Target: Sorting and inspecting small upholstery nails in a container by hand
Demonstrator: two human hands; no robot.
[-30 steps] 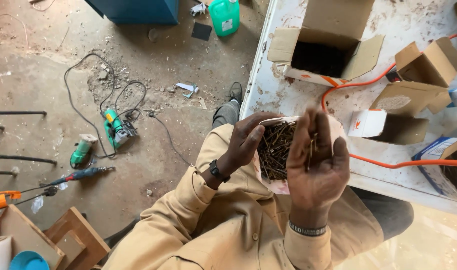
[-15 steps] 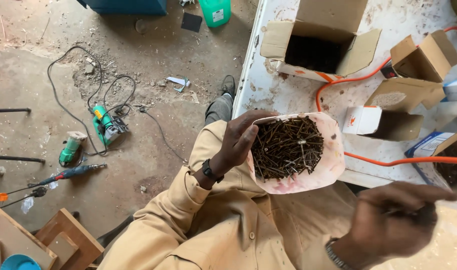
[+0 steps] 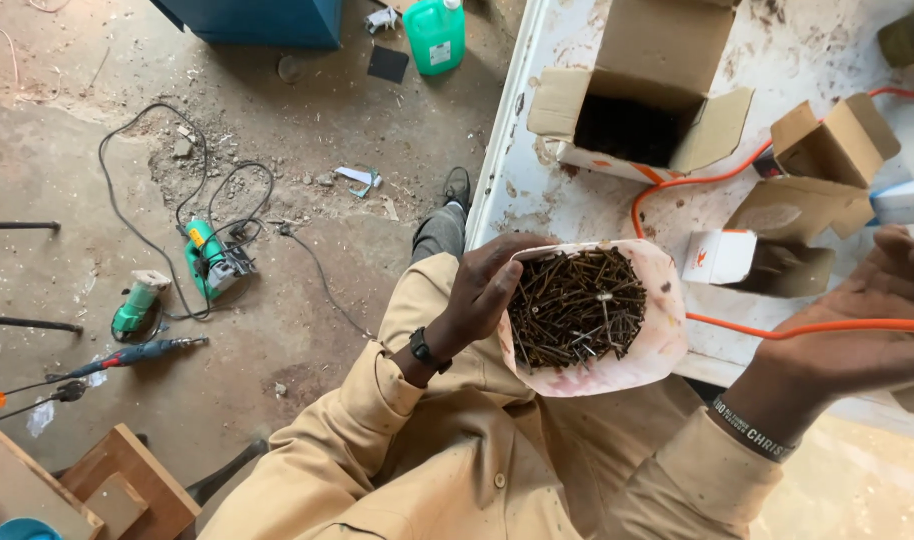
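Over the lap: left hand (image 3: pixel 482 290) clamped on tub (image 3: pixel 657 350) of screws (image 3: pixel 575 308); right hand (image 3: pixel 862 320) above the surface (image 3: pixel 577 205), apparently open, fingers partly out of frame.

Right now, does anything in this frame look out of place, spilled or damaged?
Yes. Power tools lie on the dirty floor with cords tangled amid debris. The white table is stained and chipped, and an orange cable snakes between open cardboard boxes. The container of screws in the left hand looks smudged but nothing has spilled.

Left hand (image 3: pixel 482 290) raised, fingers (image 3: pixel 497 282) curled closed, right hand (image 3: pixel 867 325) extended right, fingers spread open
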